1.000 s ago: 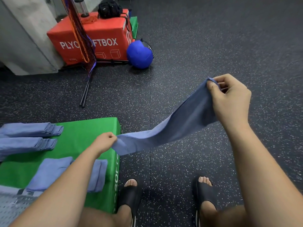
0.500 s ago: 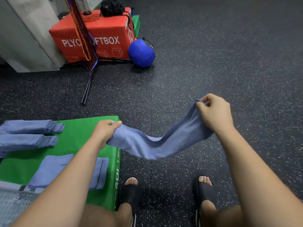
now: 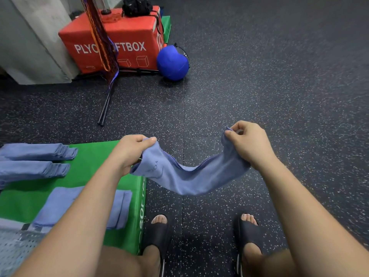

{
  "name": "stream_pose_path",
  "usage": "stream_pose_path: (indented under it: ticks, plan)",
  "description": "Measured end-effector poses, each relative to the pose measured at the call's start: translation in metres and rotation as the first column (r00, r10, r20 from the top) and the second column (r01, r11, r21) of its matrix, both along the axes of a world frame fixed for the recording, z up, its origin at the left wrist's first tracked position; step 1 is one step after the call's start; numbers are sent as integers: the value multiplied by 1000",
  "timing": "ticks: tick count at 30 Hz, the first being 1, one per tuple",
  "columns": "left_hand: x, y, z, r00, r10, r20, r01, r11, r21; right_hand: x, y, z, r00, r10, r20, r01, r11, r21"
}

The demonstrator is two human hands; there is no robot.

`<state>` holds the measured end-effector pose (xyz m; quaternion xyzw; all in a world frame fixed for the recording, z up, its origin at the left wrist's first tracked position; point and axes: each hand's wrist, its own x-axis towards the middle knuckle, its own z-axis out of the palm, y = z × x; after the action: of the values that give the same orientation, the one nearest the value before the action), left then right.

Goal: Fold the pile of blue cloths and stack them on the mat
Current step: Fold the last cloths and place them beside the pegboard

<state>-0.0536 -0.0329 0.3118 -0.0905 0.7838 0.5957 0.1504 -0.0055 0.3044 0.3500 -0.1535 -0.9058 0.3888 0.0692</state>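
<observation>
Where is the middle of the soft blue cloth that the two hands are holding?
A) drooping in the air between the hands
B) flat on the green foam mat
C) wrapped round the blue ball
A: the soft blue cloth sags between the left hand and the right hand, over the dark speckled floor.

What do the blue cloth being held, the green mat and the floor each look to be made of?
Held cloth: soft woven or knit fabric, matte blue; it sags limply in the middle and creases.
Green mat: probably foam under a smooth vinyl-like cover; slight sheen, rounded edge, printed lettering on its side.
Floor: seemingly rubber tiles, matte black with pale flecks and a visible seam.
</observation>
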Motion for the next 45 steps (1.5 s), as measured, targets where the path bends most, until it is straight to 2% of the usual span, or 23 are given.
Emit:
stream_pose_path:
  ticks: [5, 7, 9, 10, 13, 16, 18, 22, 26, 30, 35, 45]
  plan:
    - [0, 10, -3, 997, 30, 66, -33, 999, 39, -1, -3, -2, 1000, 5, 19, -6, 999, 35]
    - [-3, 8, -5, 992, 117, 55, -121, 989, 82, -2, -4, -3, 999, 30, 41, -29, 999, -18]
    - [-10, 1, -9, 973, 229, -3, -229, 973, 28, -4, 0, -1, 1000, -5, 5, 6, 999, -53]
    - [-11, -2, -11, 969, 248, -11, -248, 969, -18, -4, 4, 0, 999, -35, -7, 34, 999, -17]
    - [-6, -4, -16, 983, 166, 77, -159, 983, -96, -3, 12, -2, 996, -45, 71, 37, 993, 112]
    - [-2, 0, -15, 989, 64, 131, -48, 991, -123, 0, 8, -7, 993, 0, 115, -13, 993, 119]
    - [0, 4, -9, 989, 28, 145, -16, 997, -80, 0, 6, -7, 994, 30, 103, -39, 996, 80]
    - [5, 16, 11, 991, -29, 129, 19, 997, 79, 0, 2, 0, 992, 118, 48, -110, 984, -143]
    - [13, 33, 19, 990, -34, 139, 13, 988, 154, 5, -11, 3, 986, 167, -27, -169, 976, -140]
    - [26, 56, 33, 997, -21, 77, 7, 985, 171, 11, -31, 4, 978, 196, -67, -203, 973, -114]
    - [41, 76, 42, 999, 18, -50, -11, 992, 127, 25, -63, 7, 966, 232, -114, -249, 955, -163]
    - [58, 91, 55, 994, -78, -81, 89, 986, 142, 41, -96, 7, 966, 199, -167, -236, 940, -245]
